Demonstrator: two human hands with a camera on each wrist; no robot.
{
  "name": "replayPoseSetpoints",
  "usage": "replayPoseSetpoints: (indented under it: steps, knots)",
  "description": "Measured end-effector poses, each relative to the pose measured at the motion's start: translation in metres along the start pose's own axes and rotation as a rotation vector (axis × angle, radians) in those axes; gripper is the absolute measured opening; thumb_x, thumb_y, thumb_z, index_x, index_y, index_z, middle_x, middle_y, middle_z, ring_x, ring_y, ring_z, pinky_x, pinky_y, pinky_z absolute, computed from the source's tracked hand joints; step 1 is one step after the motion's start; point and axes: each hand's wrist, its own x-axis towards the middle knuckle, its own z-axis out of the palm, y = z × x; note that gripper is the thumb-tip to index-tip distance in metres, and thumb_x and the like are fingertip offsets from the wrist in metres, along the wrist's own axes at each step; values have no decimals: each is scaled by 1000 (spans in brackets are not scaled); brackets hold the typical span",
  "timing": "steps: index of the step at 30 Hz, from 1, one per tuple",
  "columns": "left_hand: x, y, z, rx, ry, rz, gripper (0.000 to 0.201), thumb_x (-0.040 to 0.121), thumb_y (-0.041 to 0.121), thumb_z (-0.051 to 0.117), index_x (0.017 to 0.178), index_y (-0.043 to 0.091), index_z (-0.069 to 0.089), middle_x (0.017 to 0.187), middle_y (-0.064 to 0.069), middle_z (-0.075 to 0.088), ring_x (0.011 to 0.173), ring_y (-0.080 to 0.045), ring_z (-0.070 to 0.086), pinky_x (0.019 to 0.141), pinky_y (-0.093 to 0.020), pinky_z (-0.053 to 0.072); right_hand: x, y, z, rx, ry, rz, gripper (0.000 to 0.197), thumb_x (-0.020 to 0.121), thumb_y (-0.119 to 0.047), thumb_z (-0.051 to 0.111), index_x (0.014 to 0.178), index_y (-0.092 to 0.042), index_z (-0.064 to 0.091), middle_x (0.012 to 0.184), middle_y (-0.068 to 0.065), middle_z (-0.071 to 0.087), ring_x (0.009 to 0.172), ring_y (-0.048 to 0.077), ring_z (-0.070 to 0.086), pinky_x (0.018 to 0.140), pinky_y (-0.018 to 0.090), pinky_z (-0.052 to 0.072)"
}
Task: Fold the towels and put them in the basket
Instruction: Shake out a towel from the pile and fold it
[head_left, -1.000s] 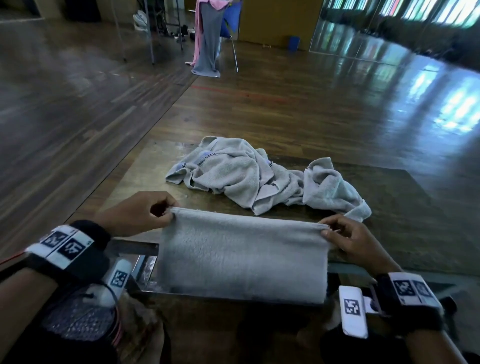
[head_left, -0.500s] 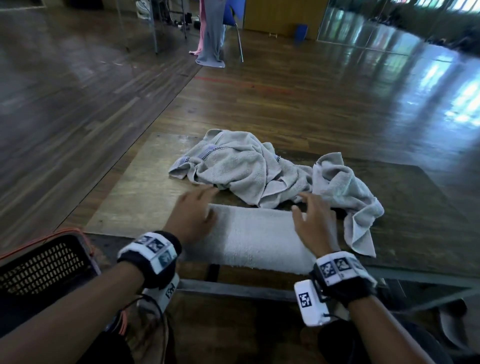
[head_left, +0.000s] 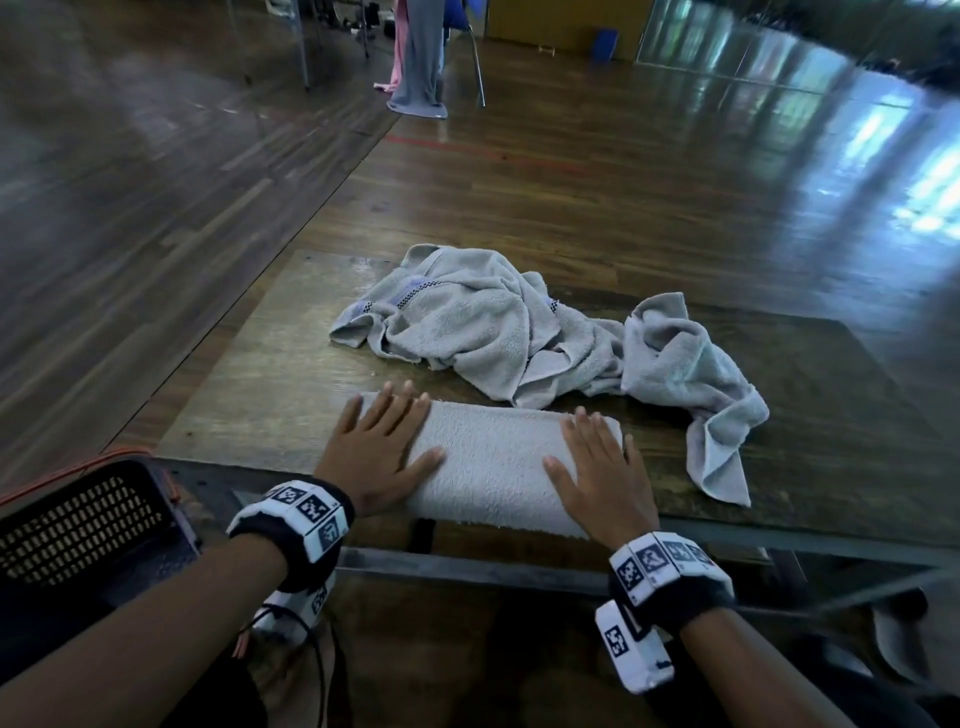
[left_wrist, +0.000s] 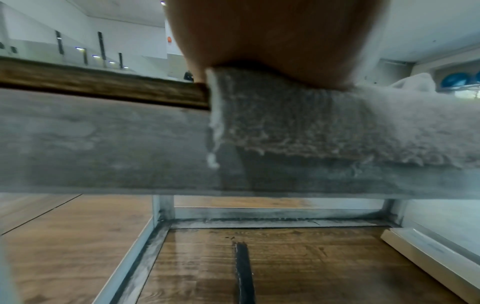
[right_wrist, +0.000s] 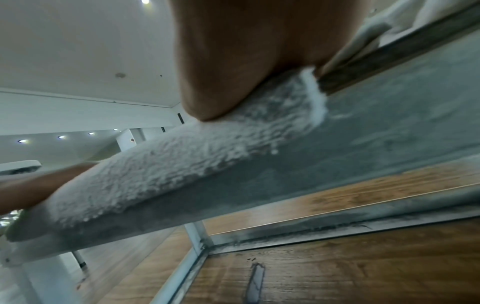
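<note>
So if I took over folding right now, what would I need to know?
Left hand: flat, fingers straight, pressing the left end of the folded grey terry towel. No grip.
Right hand: flat on its right end, the same.
The folded towel lies along the near edge of the worn wooden table, its front edge hanging slightly over.
Behind it lies a crumpled heap of grey towels, unfolded.
The black mesh basket with an orange rim stands at the left, below the table; its inside is barely visible.
Left: finish this towel, put it in the basket, then fold the heap.
</note>
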Motion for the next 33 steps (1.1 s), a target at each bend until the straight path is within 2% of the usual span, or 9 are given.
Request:
replayPoseSetpoints:
  steps: [4, 7, 9, 12, 17, 21, 26, 29, 33]
  knots:
    - [-12, -9, -9, 9, -33, -108, 82, 80, 64, -5, 150, 22, 3, 160, -1, -3, 147, -21, -5, 118, -49, -1, -10, 20, -2, 68, 26, 48, 65, 94, -56, 16, 150, -25, 6, 159, -7, -2, 146, 9, -4, 118, 42, 2]
    - [-24, 3, -21, 18, -7, -81, 63, 93, 47, 17, 147, 16, 20, 158, -5, 11, 147, -22, 4, 117, -46, 4, -14, 23, -3, 113, 18, 39, 63, 95, -54, 19, 150, -26, 6, 159, -9, -2, 146, 7, -3, 119, 41, 4]
    - [-35, 16, -27, -52, 76, -11, 51, 94, 43, 29, 138, 19, 39, 153, -4, 29, 143, -21, 20, 115, -42, 14, -14, 23, -5, 129, 14, 39, 62, 95, -53, 21, 150, -27, 7, 159, -9, -2, 146, 7, -2, 119, 42, 4]
    - [-53, 38, -29, -150, 58, 64, 54, 87, 55, 22, 123, 24, 47, 134, 1, 48, 122, -16, 45, 101, -33, 30, -13, 20, -7, 132, 5, 47, 62, 96, -53, 21, 150, -26, 7, 159, -8, -2, 146, 8, -3, 119, 43, 4]
    - [-58, 44, -15, -177, -100, 36, 74, 83, 69, 12, 137, 22, 31, 147, -8, 31, 138, -25, 27, 113, -40, 25, -14, 16, -8, 160, -28, 38, 66, 94, -57, 19, 151, -26, 3, 159, -7, -5, 146, 9, -7, 119, 43, 0]
    - [-30, 20, -24, -237, -7, 7, 62, 80, 60, 17, 117, 22, 50, 126, -1, 51, 106, -18, 50, 97, -34, 38, -18, 13, -12, 186, -30, -7, 67, 93, -58, 23, 150, -25, 11, 160, -6, 4, 146, 9, 2, 119, 42, 7]
    - [1, -34, -24, 53, -18, -176, 55, 88, 58, 30, 133, 28, 38, 150, 5, 34, 141, -21, 25, 114, -53, 2, -24, -1, -20, 275, -45, -239, 63, 92, -60, 30, 143, -25, 31, 156, -5, 22, 142, 10, 22, 116, 42, 20]
    - [2, -42, -21, 102, -46, -230, 57, 93, 52, 27, 143, 27, 24, 156, -1, 19, 145, -27, 13, 113, -57, 1, -22, -9, -20, 232, -131, -295, 73, 86, -70, 16, 145, -28, 27, 158, -10, 15, 143, 7, 14, 115, 39, 13]
    - [-19, -15, -16, -25, 41, 2, 55, 95, 42, 28, 143, 15, 33, 153, -9, 30, 143, -27, 24, 116, -47, 17, -9, -3, -25, 213, -75, -265, 59, 93, -59, 28, 142, -26, 37, 155, -8, 25, 141, 9, 21, 112, 39, 18]
